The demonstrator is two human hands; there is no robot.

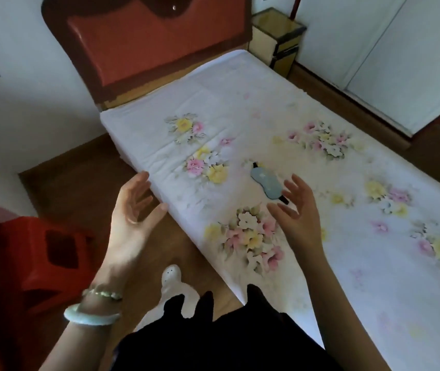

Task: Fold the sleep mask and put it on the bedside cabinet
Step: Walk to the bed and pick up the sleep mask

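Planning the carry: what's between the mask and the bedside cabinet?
Only bare floral sheet lies between the mask and the cabinet, in the head view.

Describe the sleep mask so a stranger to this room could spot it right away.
Start at the bed with the red headboard and white flowered sheet. Near the sheet's middle, just beyond the fingers of the open right hand, lies the sleep mask, flat and unfolded. It is the only loose item on the sheet: pale blue with a black strap at each end, unlike the pink and yellow printed flowers around it.
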